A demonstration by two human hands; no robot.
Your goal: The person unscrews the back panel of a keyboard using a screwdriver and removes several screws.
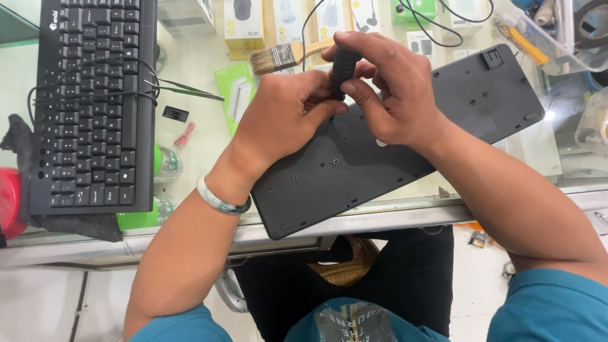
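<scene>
A black keyboard lies face down across the glass counter, its back panel with screw holes turned up. Over its middle both hands meet on a black-handled screwdriver held upright. My right hand wraps the top of the handle. My left hand, with a pale green bangle at the wrist, pinches the lower part of the tool against the panel. The tool's tip is hidden behind my fingers.
A second black keyboard lies face up at the left with its cable coiled on the keys, on a dark cloth. A paintbrush, tweezers and small boxes lie behind. A clear plastic tray sits at the back right.
</scene>
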